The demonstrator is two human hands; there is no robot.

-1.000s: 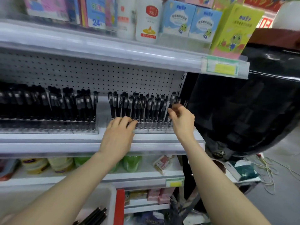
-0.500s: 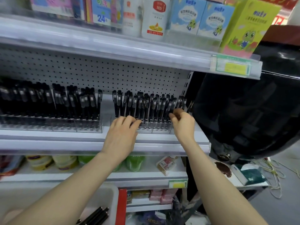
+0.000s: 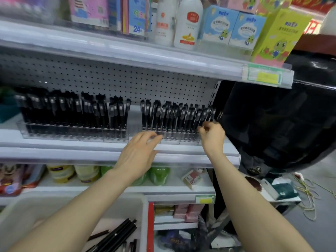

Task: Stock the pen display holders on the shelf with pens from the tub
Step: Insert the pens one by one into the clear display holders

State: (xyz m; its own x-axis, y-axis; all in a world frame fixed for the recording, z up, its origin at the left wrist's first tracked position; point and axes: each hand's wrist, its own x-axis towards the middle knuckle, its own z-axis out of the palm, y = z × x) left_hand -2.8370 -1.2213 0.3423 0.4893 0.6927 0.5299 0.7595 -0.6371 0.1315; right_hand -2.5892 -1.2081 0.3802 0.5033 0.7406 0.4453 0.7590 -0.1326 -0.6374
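Loose black pens (image 3: 116, 233) lie in the white tub (image 3: 27, 208) below the shelf's left half. On the shelf (image 3: 63, 143) the left holder (image 3: 72, 132) stands full, with a bare gap between it and the right holder (image 3: 180, 139). The left hand (image 3: 140, 151) rests on that holder's front left corner, fingers straight. The right hand (image 3: 212, 137) reaches its right end, fingertips pinching one pen (image 3: 200, 116). A bare strip of shelf runs on to the right edge.
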